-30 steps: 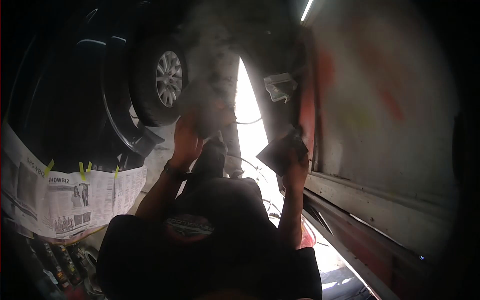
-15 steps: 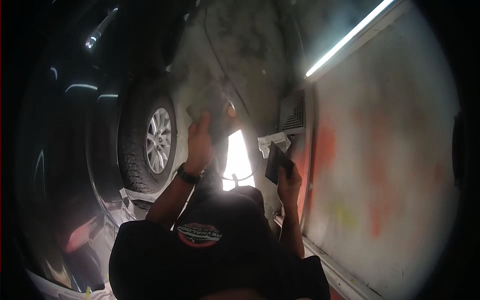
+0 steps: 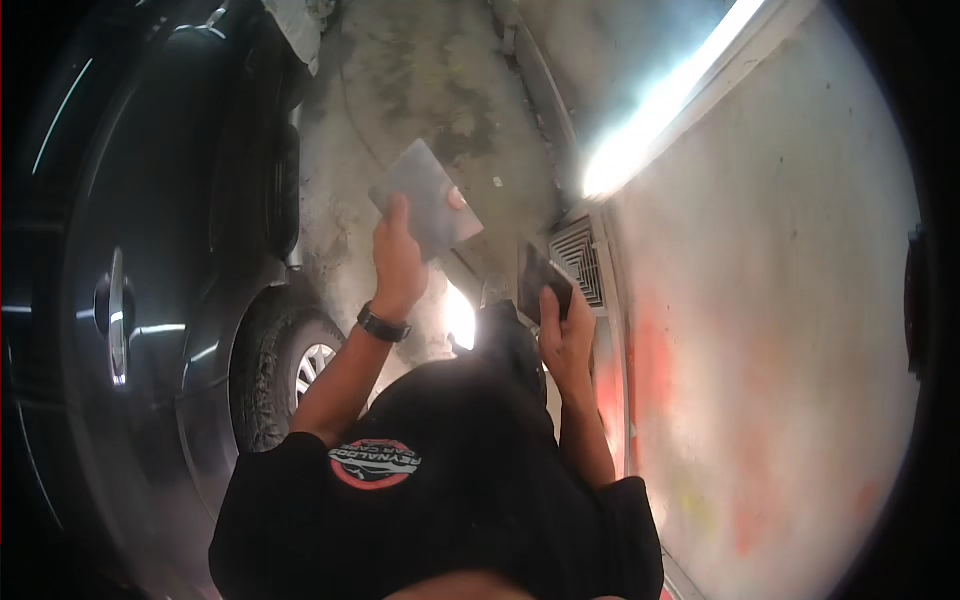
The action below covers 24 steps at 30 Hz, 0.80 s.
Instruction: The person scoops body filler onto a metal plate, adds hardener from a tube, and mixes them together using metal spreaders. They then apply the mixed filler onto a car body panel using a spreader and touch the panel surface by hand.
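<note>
My left hand (image 3: pixel 399 265), with a dark watch on its wrist, is closed on a grey flat rectangular sheet (image 3: pixel 432 205). The thumb lies across the sheet's face, and a fingertip shows near its right edge. Closer to the wall, my right hand (image 3: pixel 566 335) grips a dark flat rectangular pad (image 3: pixel 541 283), thumb on top. Both are held up in front of my body, apart from each other and from the car. What exactly the sheet and pad are made of, I cannot tell.
To the left stands a dark glossy car (image 3: pixel 150 250) with a door handle (image 3: pixel 117 315) and a wheel (image 3: pixel 290 375). A paint-stained wall (image 3: pixel 760 330) runs along the right, with a bright tube light (image 3: pixel 660 110) and a square vent grille (image 3: pixel 578 265). Stained concrete floor (image 3: pixel 420 80) lies ahead.
My view has shifted, so more of the car's side shows and the wheel sits lower. The sheet in my left hand now faces me more broadly. Both hands keep their hold.
</note>
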{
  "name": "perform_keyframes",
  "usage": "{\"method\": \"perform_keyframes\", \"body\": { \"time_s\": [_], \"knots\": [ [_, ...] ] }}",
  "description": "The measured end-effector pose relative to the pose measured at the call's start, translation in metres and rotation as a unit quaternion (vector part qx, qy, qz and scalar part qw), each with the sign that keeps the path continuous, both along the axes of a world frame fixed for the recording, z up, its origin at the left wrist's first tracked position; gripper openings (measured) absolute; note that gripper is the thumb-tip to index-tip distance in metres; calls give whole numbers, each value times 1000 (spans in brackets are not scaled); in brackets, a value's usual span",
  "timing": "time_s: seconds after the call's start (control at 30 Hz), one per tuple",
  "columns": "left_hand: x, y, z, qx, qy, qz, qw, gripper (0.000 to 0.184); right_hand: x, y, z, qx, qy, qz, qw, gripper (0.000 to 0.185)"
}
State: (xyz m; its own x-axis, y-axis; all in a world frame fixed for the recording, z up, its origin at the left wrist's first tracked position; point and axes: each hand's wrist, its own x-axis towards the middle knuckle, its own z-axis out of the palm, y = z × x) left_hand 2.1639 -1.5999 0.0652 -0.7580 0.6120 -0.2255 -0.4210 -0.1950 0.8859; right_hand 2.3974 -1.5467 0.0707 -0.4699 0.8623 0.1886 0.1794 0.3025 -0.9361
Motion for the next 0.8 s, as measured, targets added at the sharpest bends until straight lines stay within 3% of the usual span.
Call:
{"method": "perform_keyframes", "body": {
  "time_s": [0.07,0.17,0.33,0.53,0.7,0.8],
  "knots": [
    [-21,42,5,26,-16,17,999,52,-25,48,-6,-20,28,-15,999,32],
    [-59,105,12,28,29,14,999,51,-70,104,14,74,-6,35,997,33],
    [-113,204,5,-9,91,-3,996,46,-158,178,26,298,-123,86,943,52],
    [-176,303,-12,35,48,6,998,50,-242,257,7,308,-177,60,933,57],
    [-263,374,-55,-16,78,-132,988,53,-322,319,-6,280,-154,-16,948,54],
    [-317,415,-52,-6,68,-200,977,53,-371,351,4,258,-162,-45,951,52]
  ]
}}
